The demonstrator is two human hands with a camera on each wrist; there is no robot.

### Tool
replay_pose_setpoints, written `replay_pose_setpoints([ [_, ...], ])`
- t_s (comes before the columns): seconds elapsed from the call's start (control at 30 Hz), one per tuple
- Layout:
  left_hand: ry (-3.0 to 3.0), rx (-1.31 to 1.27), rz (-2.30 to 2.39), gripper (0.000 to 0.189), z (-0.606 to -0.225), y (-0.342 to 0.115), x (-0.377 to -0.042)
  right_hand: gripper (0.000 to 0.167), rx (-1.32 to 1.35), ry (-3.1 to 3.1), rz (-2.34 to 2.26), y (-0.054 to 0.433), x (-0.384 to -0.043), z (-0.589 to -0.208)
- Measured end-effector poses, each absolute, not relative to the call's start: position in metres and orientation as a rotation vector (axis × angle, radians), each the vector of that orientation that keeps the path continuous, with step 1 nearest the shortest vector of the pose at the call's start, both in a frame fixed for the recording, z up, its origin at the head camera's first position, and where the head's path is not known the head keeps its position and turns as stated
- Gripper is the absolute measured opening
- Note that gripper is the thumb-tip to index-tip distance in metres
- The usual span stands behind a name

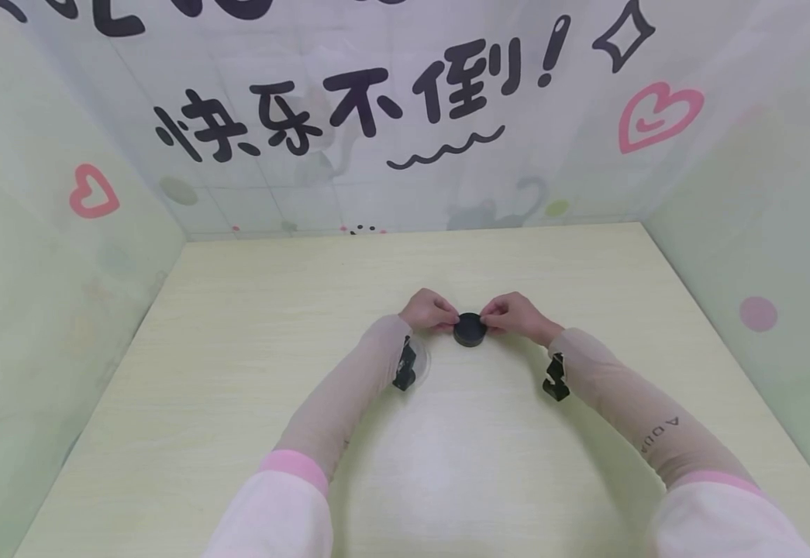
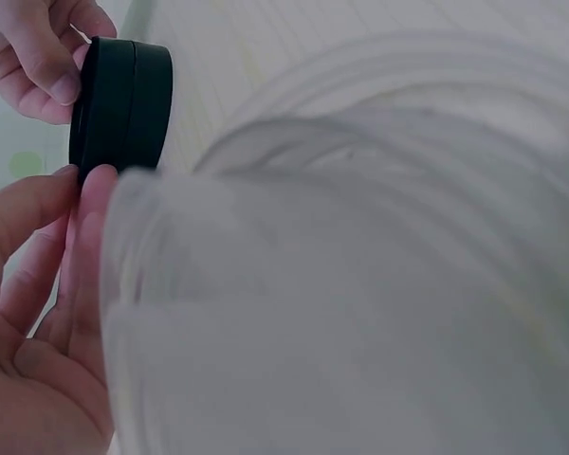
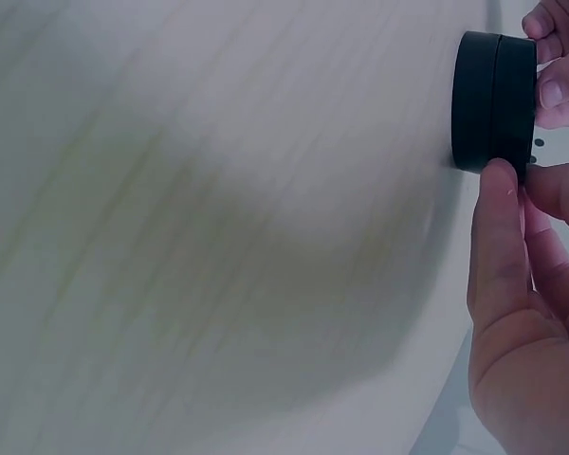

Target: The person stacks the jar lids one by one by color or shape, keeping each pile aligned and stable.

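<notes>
A low, round black case (image 1: 470,330) with a seam around its side sits on the table. From its left, my left hand (image 1: 430,311) pinches the rim between thumb and fingers. Opposite it, my right hand (image 1: 518,316) pinches the right edge in the same way. The right wrist view shows the right thumb and index finger at the upper edge of the case (image 3: 494,102). Beside the left wrist is a clear, round plastic piece (image 1: 420,363), partly hidden by the forearm. Close up, that clear piece (image 2: 360,284) fills much of the left wrist view, blurred.
The pale wooden table (image 1: 272,310) extends around both arms. A printed curtain (image 1: 349,186) with dark lettering hangs along its back edge, and pale side panels (image 1: 781,232) stand left and right. A black wrist mount (image 1: 405,366) sticks out below each wrist.
</notes>
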State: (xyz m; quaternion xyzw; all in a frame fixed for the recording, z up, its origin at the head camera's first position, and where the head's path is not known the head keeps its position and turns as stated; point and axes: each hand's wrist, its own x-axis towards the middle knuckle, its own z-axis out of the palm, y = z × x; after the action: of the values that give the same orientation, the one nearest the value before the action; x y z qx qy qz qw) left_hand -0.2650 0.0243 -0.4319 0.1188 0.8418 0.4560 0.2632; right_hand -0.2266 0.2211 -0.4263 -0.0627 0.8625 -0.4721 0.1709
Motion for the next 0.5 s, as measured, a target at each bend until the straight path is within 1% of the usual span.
replay_pose_setpoints([
  [0.5, 2.279, 0.329, 1.217, 0.015, -0.4317, 0.0236, -0.2656, 0.019, -0.174, 2.444, -1.359, 0.2207, -0.2257, -0.4271],
])
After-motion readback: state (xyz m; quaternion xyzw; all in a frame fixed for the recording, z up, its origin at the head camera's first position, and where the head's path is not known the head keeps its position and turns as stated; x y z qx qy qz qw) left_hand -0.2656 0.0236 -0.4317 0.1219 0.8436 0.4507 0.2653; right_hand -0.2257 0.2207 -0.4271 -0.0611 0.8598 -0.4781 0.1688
